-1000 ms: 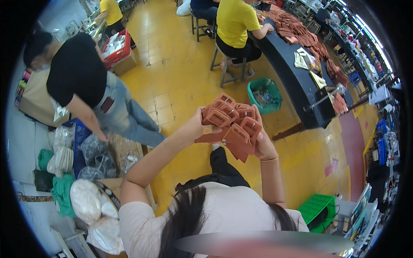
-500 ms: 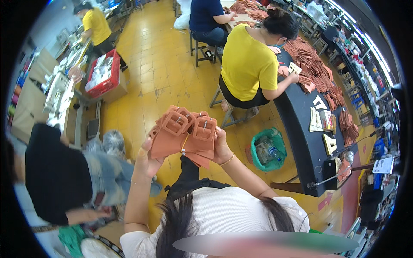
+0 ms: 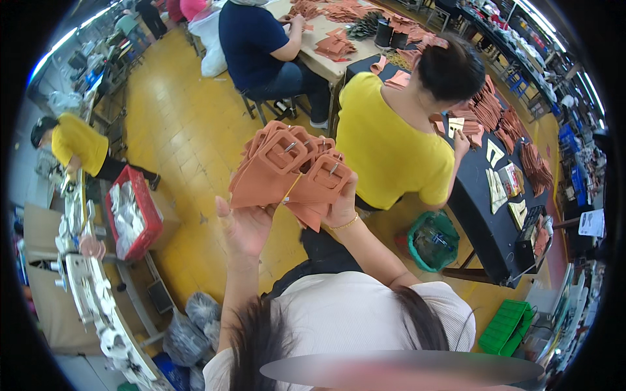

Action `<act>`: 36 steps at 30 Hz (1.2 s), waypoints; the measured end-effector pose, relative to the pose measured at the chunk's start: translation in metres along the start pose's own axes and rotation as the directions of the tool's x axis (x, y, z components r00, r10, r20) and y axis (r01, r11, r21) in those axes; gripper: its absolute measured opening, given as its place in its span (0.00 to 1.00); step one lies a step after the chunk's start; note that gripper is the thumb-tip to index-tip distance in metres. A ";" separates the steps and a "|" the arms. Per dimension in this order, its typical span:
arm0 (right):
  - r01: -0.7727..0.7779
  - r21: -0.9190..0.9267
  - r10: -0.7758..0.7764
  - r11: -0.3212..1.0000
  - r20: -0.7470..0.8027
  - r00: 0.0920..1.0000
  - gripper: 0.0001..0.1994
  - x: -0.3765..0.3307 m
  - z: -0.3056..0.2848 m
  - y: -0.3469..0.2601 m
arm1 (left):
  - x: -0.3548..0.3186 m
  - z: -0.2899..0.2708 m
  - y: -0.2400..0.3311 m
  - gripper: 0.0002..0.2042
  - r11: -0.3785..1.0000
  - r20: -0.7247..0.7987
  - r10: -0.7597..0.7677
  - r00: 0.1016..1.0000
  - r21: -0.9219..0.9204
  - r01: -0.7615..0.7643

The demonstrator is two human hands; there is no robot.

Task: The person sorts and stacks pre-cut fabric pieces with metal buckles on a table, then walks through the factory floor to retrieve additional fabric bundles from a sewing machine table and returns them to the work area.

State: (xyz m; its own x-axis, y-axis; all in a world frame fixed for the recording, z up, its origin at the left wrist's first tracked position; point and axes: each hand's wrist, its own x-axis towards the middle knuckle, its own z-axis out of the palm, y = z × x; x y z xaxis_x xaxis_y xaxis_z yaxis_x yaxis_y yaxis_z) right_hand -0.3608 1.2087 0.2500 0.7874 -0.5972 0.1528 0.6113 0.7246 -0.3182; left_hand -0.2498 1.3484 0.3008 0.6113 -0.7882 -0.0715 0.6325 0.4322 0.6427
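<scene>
I hold a bundle of reddish-brown strap pieces (image 3: 261, 186) with square covered buckles (image 3: 285, 152) at the upper ends and metal prongs across them. A thin yellow tie (image 3: 293, 187) runs round the middle of the bundle. My left hand (image 3: 248, 229) bears it from below on the left, its thumb standing out to the side and its other fingers partly hidden under the pieces. My right hand (image 3: 343, 203) grips the right edge, with most of its fingers behind the bundle.
Close ahead on the right, a person in yellow (image 3: 391, 143) sits at a dark table (image 3: 482, 215) piled with similar pieces. A green-lined bin (image 3: 433, 241) stands beside it. On the left are a red crate (image 3: 151, 221) and a workbench (image 3: 107, 319). Another person (image 3: 254, 49) sits farther ahead.
My view has moved forward along the aisle, and the seated people are closer. The person in black at the left has gone out of view. The bundle stays in both hands.
</scene>
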 end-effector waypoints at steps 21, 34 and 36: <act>0.598 -0.139 -0.611 0.789 -0.282 0.740 0.33 0.454 -0.101 -0.080 | 0.472 -0.058 0.077 0.30 0.690 -0.035 -0.408 0.912 0.643 0.333; 0.655 -0.248 -0.695 0.714 -0.365 0.619 0.29 0.686 -0.243 -0.231 | 0.652 -0.124 0.087 0.29 0.143 -0.170 -0.850 0.499 0.837 0.528; 0.621 -0.316 -0.692 0.717 -0.429 0.581 0.29 0.746 -0.283 -0.269 | 0.669 -0.150 0.071 0.32 0.132 -0.214 -0.819 0.533 0.833 0.537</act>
State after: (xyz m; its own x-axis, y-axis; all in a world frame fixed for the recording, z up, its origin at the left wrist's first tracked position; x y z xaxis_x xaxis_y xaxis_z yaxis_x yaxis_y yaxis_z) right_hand 0.0393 0.4711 0.1851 0.0004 -0.9957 -0.0924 0.9026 0.0402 -0.4286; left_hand 0.2748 0.9176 0.1841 -0.0906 -0.6801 -0.7275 0.0149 -0.7314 0.6818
